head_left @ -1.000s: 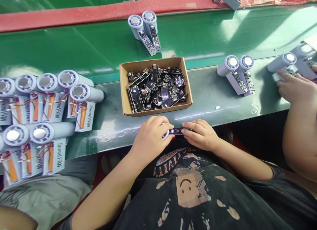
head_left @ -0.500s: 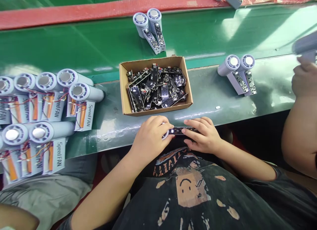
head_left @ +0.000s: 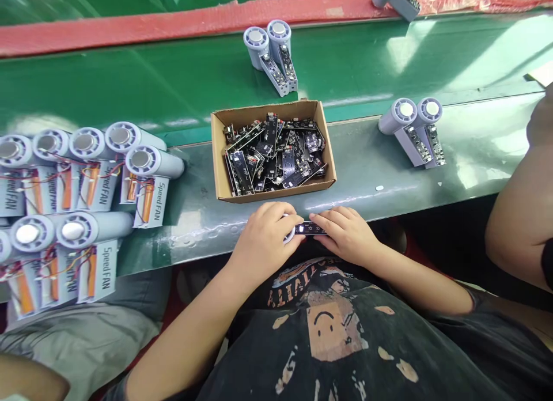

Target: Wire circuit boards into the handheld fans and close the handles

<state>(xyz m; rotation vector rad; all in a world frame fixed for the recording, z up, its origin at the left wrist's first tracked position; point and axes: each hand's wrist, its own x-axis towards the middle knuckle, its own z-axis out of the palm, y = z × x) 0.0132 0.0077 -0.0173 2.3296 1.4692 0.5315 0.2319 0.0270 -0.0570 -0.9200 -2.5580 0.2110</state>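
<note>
Near the bench's front edge, my left hand [head_left: 268, 234] is wrapped round a light-blue fan unit [head_left: 290, 235], of which only a bit of the round end shows. A black circuit board [head_left: 310, 228] with a small white light runs along the unit to the right. My right hand [head_left: 349, 234] is closed over the right part of this board, fingers together and thumb below. Just beyond my hands stands a cardboard box [head_left: 274, 198] holding several black circuit boards [head_left: 288, 162].
Several fan units [head_left: 151, 162] with wires and orange parts lie at the left. Two fan units with boards [head_left: 400, 116] stand on the right, two more [head_left: 257, 41] on the green belt [head_left: 173, 78]. Other people's arms [head_left: 518, 216] are at the right and lower left.
My right hand has slid left along the board and its spread fingers have drawn together. The other person's hand at the right has moved away with the fan unit it held.
</note>
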